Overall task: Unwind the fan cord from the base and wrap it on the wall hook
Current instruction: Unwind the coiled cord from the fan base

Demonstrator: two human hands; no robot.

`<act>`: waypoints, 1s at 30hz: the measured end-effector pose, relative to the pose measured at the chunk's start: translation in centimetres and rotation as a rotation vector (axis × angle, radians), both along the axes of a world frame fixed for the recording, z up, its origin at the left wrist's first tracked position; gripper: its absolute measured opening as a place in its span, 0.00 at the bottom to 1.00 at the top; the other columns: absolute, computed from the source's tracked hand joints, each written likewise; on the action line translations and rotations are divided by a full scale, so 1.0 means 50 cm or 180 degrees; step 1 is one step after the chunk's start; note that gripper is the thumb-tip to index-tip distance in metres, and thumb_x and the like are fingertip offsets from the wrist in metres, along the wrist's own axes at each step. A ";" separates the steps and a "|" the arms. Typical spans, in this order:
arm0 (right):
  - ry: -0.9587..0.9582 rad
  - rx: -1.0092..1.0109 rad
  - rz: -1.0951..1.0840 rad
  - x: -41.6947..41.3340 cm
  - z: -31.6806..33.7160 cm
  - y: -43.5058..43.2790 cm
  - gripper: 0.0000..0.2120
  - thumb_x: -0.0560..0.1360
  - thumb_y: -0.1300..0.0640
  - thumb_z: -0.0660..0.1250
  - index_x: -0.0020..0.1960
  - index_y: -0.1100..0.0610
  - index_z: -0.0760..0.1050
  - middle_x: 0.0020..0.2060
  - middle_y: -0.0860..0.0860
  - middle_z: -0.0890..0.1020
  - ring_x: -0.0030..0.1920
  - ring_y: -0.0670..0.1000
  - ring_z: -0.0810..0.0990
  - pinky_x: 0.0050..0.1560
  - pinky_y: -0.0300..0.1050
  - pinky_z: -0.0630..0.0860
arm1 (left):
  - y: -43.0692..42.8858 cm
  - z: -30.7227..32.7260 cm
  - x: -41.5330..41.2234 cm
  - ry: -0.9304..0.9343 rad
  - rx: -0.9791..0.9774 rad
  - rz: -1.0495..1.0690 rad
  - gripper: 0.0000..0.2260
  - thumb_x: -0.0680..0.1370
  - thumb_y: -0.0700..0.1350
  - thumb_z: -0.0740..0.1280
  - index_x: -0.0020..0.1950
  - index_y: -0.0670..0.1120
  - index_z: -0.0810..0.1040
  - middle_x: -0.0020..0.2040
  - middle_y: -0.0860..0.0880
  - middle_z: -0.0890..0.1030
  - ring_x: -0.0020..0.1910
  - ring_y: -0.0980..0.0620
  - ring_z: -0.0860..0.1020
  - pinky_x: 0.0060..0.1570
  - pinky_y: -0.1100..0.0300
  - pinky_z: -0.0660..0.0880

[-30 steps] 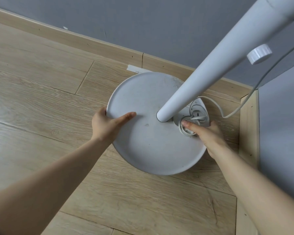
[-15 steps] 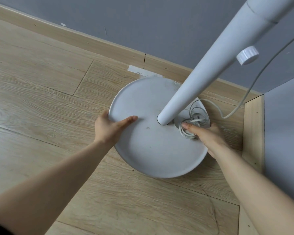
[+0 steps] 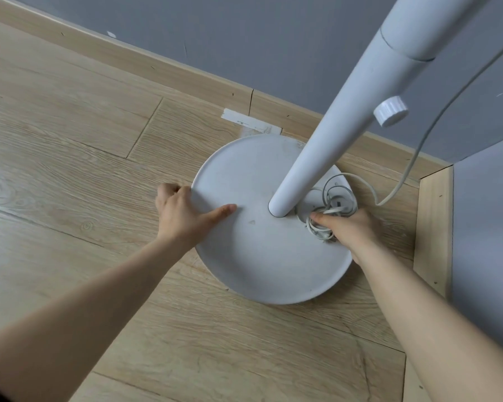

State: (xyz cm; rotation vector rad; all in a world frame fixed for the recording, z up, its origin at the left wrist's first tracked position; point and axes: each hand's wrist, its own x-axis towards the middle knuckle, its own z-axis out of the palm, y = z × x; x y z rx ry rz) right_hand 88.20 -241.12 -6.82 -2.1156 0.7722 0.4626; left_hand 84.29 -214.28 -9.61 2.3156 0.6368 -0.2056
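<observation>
One round white fan base [image 3: 259, 256] sits on the wooden floor [image 3: 70, 169] in a corner where two grey walls meet, with one white pole [image 3: 346, 117] rising from its middle and one ribbed white knob [image 3: 390, 111] sticking out from the pole's side. Two hands are on it. The left hand [image 3: 183, 216] grips the base's left rim: the thumb lies flat on top and the fingers curl over the edge.

The one white cord [image 3: 341, 195] is bunched in several loose loops on the right part of the base, just beside the foot of the pole. From there a single strand runs off over the floor and climbs along the wall [image 3: 273, 39]. The right hand [image 3: 349, 227] has its thumb and fingers closed round the near loops of this bundle — how many loops it holds cannot be told.

One strip of white tape [image 3: 250, 121] lies on the floor by the skirting board [image 3: 186, 74], just behind the base.
</observation>
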 end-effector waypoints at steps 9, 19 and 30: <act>-0.0197 -0.0101 -0.0007 -0.011 -0.004 0.007 0.16 0.61 0.47 0.80 0.40 0.55 0.80 0.37 0.51 0.82 0.37 0.50 0.80 0.40 0.44 0.79 | -0.007 0.004 -0.019 -0.0057 -0.0225 -0.0335 0.55 0.51 0.65 0.79 0.70 0.43 0.60 0.70 0.46 0.59 0.72 0.45 0.58 0.73 0.51 0.59; -0.1182 -0.0466 0.0584 -0.094 -0.002 0.069 0.55 0.66 0.44 0.76 0.78 0.62 0.44 0.78 0.57 0.53 0.78 0.54 0.51 0.77 0.51 0.52 | -0.016 0.005 -0.045 0.0052 -0.0177 -0.0819 0.59 0.56 0.63 0.78 0.78 0.51 0.49 0.78 0.43 0.44 0.77 0.44 0.46 0.75 0.50 0.50; -0.1799 -0.0278 0.0858 -0.062 0.019 0.143 0.20 0.62 0.48 0.78 0.50 0.56 0.78 0.61 0.50 0.75 0.57 0.51 0.77 0.60 0.51 0.74 | -0.017 0.002 -0.042 0.0151 -0.0129 -0.0792 0.60 0.55 0.63 0.79 0.78 0.52 0.49 0.78 0.46 0.45 0.77 0.45 0.49 0.75 0.52 0.55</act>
